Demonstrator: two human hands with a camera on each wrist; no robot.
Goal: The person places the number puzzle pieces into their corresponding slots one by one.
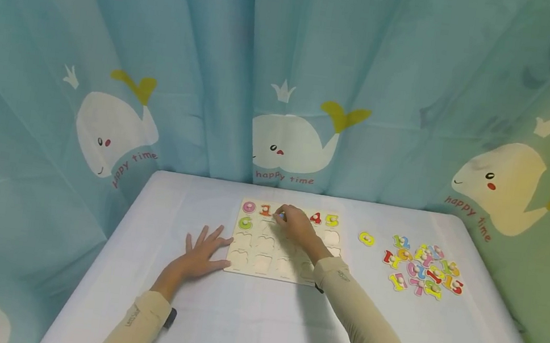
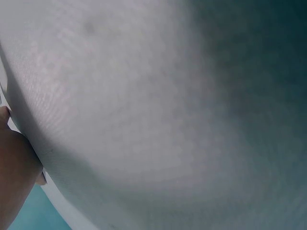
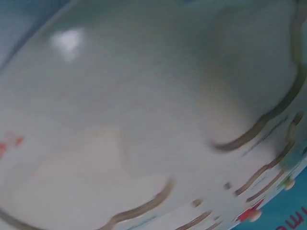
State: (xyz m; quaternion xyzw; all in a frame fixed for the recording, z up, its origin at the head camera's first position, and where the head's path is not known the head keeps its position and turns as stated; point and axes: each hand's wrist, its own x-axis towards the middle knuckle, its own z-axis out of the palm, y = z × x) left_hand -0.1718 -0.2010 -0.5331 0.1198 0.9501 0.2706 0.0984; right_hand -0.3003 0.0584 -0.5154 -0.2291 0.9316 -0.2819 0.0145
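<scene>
A wooden number puzzle board lies on the table, with the pink 0, red 1, red 4, yellow 5 and green 6 in its recesses. Over the top row, my right hand pinches a small blue number piece, mostly hidden by the fingers, just right of the 1. My left hand rests spread beside the board, thumb and a fingertip at its left edge. The left wrist view catches only part of that hand; the right wrist view shows recesses close up, blurred.
To the right of the board lies a yellow 0-shaped piece. Farther right, several coloured number pieces with knobs are piled loosely on the white table. A blue-green curtain printed with whales hangs behind the far edge.
</scene>
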